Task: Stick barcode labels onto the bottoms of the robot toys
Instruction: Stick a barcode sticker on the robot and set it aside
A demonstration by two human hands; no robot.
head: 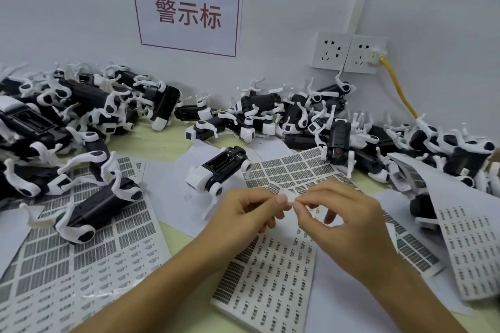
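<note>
Pale walls meet at a corner behind a yellowish desk (167,143), where a sign with red characters (188,12) is fixed to the wall. A small white barcode label (289,199) is pinched at its two ends between the left hand (243,211) and the right hand (332,213), thumb and forefinger of each closed on it while the other fingers are loosely curled; it is held just above the sheets, in front of an upturned robot toy (219,170) whose black underside faces up. The label appears to be freshly peeled and readied for sticking.

For a clean result, the label would best be kept taut and touched only at its edges, then laid flat on the smooth part of the toy's bottom and pressed from one end to the other so no crease is trapped.

Label sheets (81,246) are spread under and around the hands, some overlapping and one curling up at the right. Heaps of toys (67,116) are piled left, and more (311,113) along the back and right, their thin white legs sticking out. Open room is left only in the middle; a reach to either side could snag a leg. Wall sockets (349,53) with a yellow cable (400,89) stand above the right heap.
</note>
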